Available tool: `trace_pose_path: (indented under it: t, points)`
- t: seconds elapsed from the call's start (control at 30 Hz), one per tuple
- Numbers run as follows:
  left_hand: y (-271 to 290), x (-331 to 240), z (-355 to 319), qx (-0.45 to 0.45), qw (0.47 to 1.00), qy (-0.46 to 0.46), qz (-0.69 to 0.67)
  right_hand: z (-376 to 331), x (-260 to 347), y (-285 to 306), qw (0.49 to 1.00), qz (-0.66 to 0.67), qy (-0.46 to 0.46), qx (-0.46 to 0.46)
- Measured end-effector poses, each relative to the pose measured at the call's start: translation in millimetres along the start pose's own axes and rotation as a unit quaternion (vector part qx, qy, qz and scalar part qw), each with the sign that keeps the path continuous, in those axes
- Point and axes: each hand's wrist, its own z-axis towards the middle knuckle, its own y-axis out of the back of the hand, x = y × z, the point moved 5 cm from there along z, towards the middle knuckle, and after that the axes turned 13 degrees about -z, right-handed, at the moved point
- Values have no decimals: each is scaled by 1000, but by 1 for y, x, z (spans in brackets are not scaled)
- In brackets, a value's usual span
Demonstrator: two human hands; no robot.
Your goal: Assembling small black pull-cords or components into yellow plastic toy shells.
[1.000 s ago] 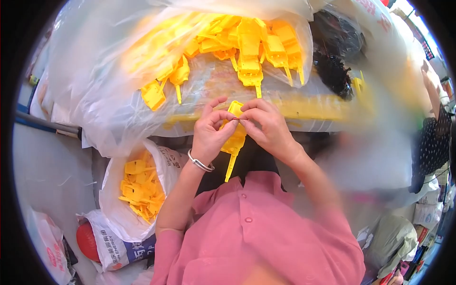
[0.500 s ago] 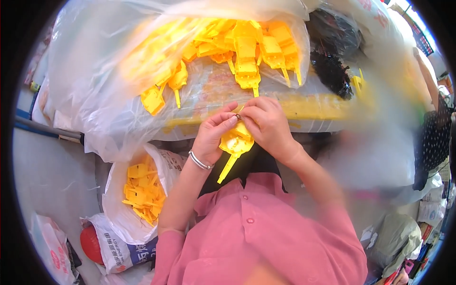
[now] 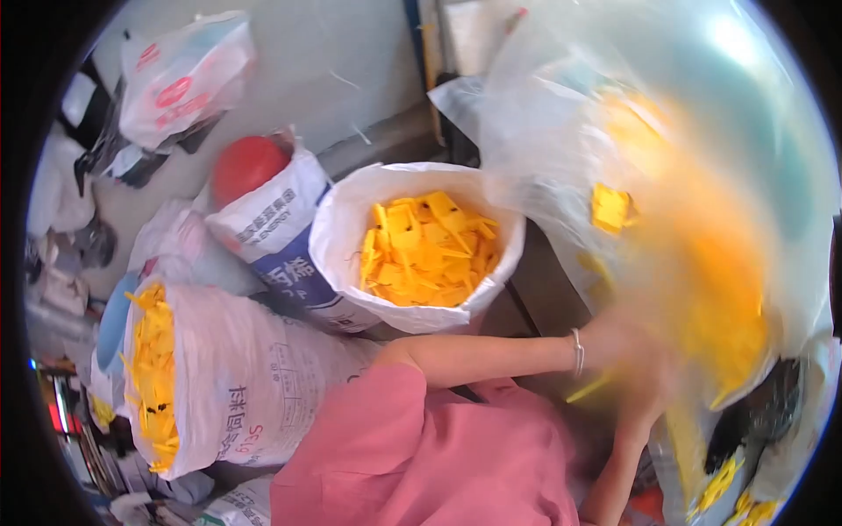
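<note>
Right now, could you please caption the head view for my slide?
Blurred hands near yellow parts, with more in an open white sack.

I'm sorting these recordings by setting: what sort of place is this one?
Probably a workshop: an open white sack holds many yellow plastic parts, a second filled sack is nearby, and a blurred yellow heap lies among translucent plastic sheeting.

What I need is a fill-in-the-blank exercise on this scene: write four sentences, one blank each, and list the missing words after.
1. The open white sack in the middle holds parts whose colour is ____.
2. The bracelet sits on the person's ____ wrist.
3. The round object at the mouth of the white and blue bag is ____.
4. The person's shirt is coloured ____.

Missing words: yellow; left; red; pink.
</note>
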Motion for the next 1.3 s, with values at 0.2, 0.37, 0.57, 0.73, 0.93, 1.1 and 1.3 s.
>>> trace_pose_path:
  t: [0.2,0.37,0.57,0.73,0.93,1.1,1.3]
  points:
    - [33,-28,-14,-43,997,-63,1,15,33,-25,998,-39,38,33]
    - [38,-43,-14,7,914,-209,348,37,42,-28,985,120,40,121]
    - [45,-34,-20,-10,904,-264,337,38,33,-41,787,483,-196,330]
    - [41,-19,-17,-22,946,-172,272,27,22,-45,837,448,-164,269]
    - [15,-38,-33,98,812,-398,416,-11,-5,-68,491,696,-329,408]
    - [7,-19,-25,90,854,-253,446,0,-32,-60,838,433,-104,314]
    - [24,-2,-21,36,986,50,156,32,3,7,964,241,76,81]
